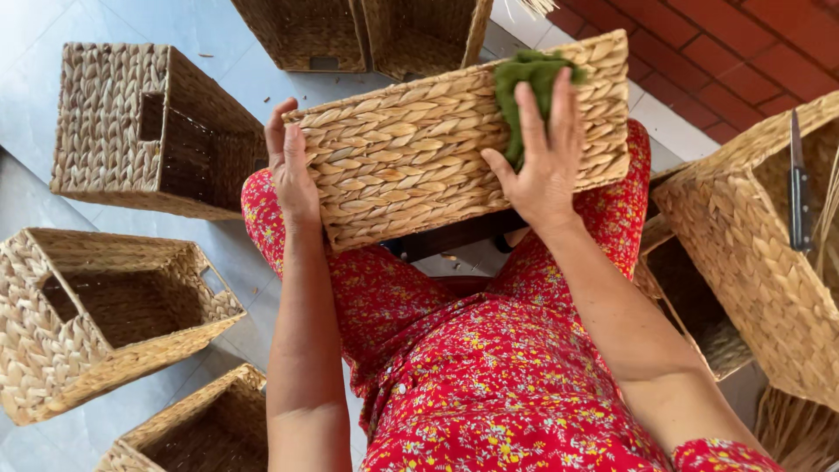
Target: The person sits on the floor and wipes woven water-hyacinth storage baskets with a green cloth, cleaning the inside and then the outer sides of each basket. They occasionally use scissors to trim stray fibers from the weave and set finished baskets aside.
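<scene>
Woven rectangular straw-coloured basket (454, 140) lies on its side across the person's knees, over the red flowered clothing. Left hand (293, 170) grips its left end; right hand (546, 153) presses a dark green cloth pad (524, 83) flat against the weave. Rubbing along the braid rows, with the left hand bracing firmly, would likely suit best.
</scene>
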A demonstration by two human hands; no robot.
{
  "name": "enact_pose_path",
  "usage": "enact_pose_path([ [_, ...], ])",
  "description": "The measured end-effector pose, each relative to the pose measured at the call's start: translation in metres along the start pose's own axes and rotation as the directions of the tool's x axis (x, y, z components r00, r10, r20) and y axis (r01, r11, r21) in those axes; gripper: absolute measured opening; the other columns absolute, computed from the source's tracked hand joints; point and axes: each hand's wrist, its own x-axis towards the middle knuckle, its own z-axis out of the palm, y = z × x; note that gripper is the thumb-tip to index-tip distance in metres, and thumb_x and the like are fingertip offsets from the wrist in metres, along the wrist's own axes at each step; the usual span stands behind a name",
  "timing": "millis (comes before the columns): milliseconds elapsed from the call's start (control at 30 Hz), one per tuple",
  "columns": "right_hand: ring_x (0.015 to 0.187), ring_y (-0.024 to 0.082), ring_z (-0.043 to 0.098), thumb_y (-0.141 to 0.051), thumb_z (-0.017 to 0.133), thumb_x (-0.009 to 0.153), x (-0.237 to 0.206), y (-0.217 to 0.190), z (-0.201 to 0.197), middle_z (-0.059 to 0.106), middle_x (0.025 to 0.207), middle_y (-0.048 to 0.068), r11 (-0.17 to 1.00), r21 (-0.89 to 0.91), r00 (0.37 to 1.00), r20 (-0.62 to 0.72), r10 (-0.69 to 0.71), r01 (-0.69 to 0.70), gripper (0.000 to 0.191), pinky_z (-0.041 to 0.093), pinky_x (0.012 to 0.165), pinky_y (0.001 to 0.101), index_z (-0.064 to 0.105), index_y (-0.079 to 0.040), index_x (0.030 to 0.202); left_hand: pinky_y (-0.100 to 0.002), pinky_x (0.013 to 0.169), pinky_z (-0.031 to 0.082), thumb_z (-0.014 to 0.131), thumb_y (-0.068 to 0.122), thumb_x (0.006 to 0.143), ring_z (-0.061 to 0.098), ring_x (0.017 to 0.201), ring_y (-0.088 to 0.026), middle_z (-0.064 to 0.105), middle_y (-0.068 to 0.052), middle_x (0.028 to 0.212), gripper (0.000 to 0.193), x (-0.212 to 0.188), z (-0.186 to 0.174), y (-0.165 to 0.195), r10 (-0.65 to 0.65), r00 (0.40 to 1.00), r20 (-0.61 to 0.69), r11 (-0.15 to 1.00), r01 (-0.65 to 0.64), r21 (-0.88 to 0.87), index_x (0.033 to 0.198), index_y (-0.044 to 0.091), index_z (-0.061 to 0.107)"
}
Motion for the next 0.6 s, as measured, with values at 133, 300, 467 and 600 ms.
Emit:
enact_pose_path([
  [133, 0.154, 0.036, 0.042, -0.017, 0.075, 0.106, 0.002, -0.004, -0.001, 0.031, 0.171, 0.012, 0.990, 0.057, 0.990, 0.067, 0.123, -0.127, 0.061, 0.048, 0.124, 0.0516, 0.048, -0.027, 0.159, -0.029, 0.112, 0.043, 0.050, 0.030, 0.115, 0.053, 0.121, -0.012, 0.055, -0.004, 0.139, 0.036, -0.002, 0.005, 0.006, -0.030, 1.000, 0.009, 0.999, 0.030, -0.024, 0.146, 0.011, 0.054],
  [300, 0.148, 0.031, 0.050, 0.003, 0.067, 0.100, 0.010, -0.056, 0.017, 0.034, 0.169, 0.008, 0.984, 0.168, 0.997, -0.039, 0.069, -0.061, 0.064, 0.056, 0.104, 0.0303, 0.052, -0.030, 0.154, -0.030, 0.112, 0.044, 0.051, 0.029, 0.116, 0.054, 0.119, -0.012, 0.056, -0.005, 0.138, 0.036, -0.003, 0.012, 0.011, 0.009, 1.000, 0.023, 1.000, -0.009, -0.022, 0.145, 0.009, 0.055],
  [467, 0.129, 0.026, 0.055, -0.014, 0.069, 0.100, -0.012, -0.157, 0.025, 0.046, 0.157, 0.007, 0.840, 0.511, 0.926, 0.194, -0.323, 0.186, 0.047, 0.054, 0.104, 0.0414, 0.062, -0.027, 0.144, -0.032, 0.100, 0.051, 0.051, 0.029, 0.113, 0.058, 0.114, -0.014, 0.056, -0.007, 0.138, 0.036, -0.008, 0.017, 0.022, -0.032, 0.998, 0.046, 0.999, 0.033, -0.038, 0.142, 0.009, 0.053],
  [600, 0.131, 0.023, 0.056, -0.013, 0.064, 0.095, -0.017, -0.150, 0.010, 0.045, 0.160, 0.000, 0.833, 0.434, 0.863, 0.207, -0.462, 0.342, 0.046, 0.052, 0.107, 0.0407, 0.067, -0.031, 0.137, -0.032, 0.105, 0.052, 0.050, 0.028, 0.114, 0.059, 0.117, -0.014, 0.057, -0.007, 0.137, 0.035, -0.011, 0.018, 0.027, -0.014, 0.996, 0.085, 0.987, 0.027, -0.155, 0.144, 0.009, 0.052],
])
